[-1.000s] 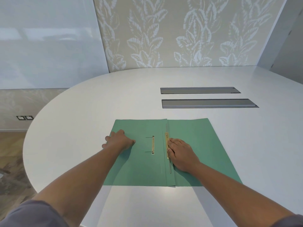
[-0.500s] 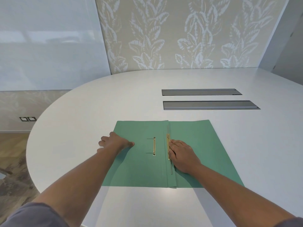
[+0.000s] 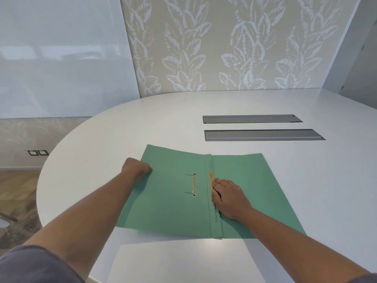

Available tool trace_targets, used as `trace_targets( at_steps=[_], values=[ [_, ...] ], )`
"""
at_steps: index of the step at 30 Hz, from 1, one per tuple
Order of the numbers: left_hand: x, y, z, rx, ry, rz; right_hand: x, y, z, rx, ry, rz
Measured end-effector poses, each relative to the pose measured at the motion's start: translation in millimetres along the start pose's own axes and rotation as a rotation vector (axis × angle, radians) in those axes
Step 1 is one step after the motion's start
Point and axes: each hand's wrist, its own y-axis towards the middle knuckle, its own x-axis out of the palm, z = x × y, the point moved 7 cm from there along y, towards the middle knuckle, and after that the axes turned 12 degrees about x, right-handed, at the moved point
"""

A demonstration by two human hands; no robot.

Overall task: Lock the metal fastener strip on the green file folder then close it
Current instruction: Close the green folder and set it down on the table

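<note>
A green file folder [image 3: 255,180] lies open on the white table [image 3: 122,129]. Its left cover [image 3: 173,209] is raised off the table at the outer edge. My left hand [image 3: 136,169] grips that outer edge, fingers curled under it. A brass fastener strip [image 3: 211,185] runs along the spine fold, and a second brass bar [image 3: 194,184] sits on the left cover. My right hand [image 3: 229,198] lies flat on the right half, fingertips touching the strip at the spine.
Two grey recessed cable trays [image 3: 253,119] [image 3: 263,135] are set in the table beyond the folder. The table's curved edge [image 3: 40,180] drops to the floor on the left. A leaf-patterned wall stands behind.
My left hand slid to the left cover's outer edge, closed on it and lifted it off the table. My right hand stayed at the spine strip.
</note>
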Motion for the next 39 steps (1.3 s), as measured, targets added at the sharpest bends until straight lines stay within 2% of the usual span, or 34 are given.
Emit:
trace_targets(
  at_steps=[2, 5, 8, 11, 16, 21, 28, 32, 37, 39],
  values=[
    [-5.0, 1.5, 18.4, 0.079, -0.038, 0.004, -0.5, 0.7, -0.5, 0.005, -0.004, -0.003],
    [-12.0, -6.2, 60.0, 0.225, 0.09, -0.013, -1.0, 1.6, -1.7, 0.026, -0.005, -0.018],
    [-19.9, -17.8, 103.5, 0.322, 0.165, -0.117, -2.3, 3.2, -3.7, 0.039, -0.011, -0.024],
    [-22.3, -37.4, 138.5, 0.375, 0.042, -0.27, -6.3, 4.1, -5.6, 0.051, 0.003, -0.018],
    [-5.4, -71.9, 181.4, 0.411, -0.205, -0.382, -5.8, 2.7, -15.6, 0.058, 0.111, -0.101],
    [21.9, -97.9, 201.0, 0.455, -0.361, -0.439, -15.4, 2.1, -18.5, 0.247, 0.483, -0.282],
    [64.4, -113.6, 196.9, 0.495, -0.36, -0.475, -58.9, 2.4, 15.5, 0.518, 1.2, -0.271],
    [89.0, -121.4, 191.7, 0.563, -0.231, -0.449, -90.9, 5.9, 35.2, 0.528, 1.551, -0.297],
    [126.6, -126.5, 167.5, 0.709, 0.005, -0.515, -114.1, 0.5, 39.6, 0.434, 1.735, -0.354],
    [141.3, -125.8, 150.9, 0.704, 0.073, -0.557, -118.4, -7.8, 36.1, 0.376, 1.804, -0.414]
  ],
)
